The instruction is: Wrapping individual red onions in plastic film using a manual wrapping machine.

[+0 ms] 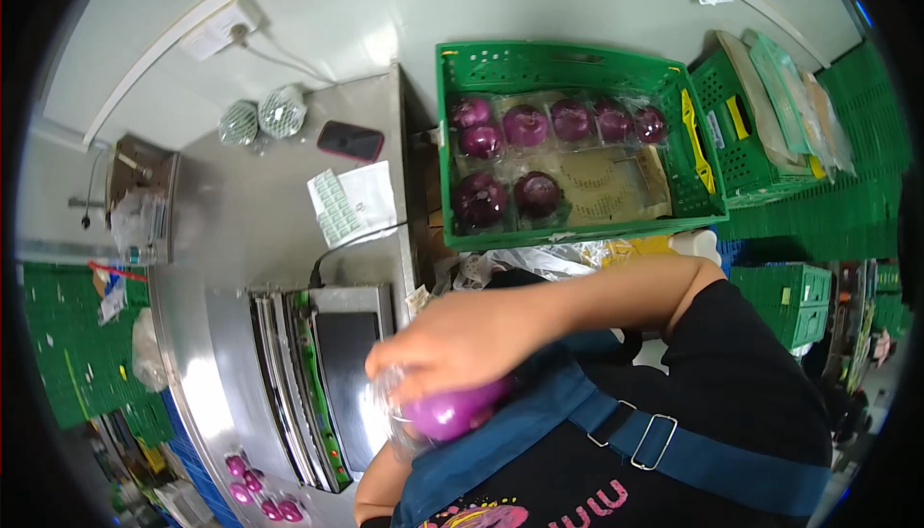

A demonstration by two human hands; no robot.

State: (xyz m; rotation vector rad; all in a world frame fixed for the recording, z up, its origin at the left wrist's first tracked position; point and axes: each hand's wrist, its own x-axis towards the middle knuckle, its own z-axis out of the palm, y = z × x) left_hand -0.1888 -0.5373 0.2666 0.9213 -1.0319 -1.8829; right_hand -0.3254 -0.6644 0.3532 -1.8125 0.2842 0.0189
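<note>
In front of my apron I hold a large, shiny red onion in clear plastic film. My right hand lies over its top, slightly blurred, with the fingers at the film. From below comes my left forearm; the onion hides most of my left hand, and a fingertip shows at its underside. Left of the hands is a metal wrapping machine with a dark plate. A green crate beyond my right arm contains several film-wrapped red onions on brown paper.
The steel table carries a phone, a sheet of labels, two net-wrapped round items and several small packed onions. A black cable runs to the machine. More green crates stand right.
</note>
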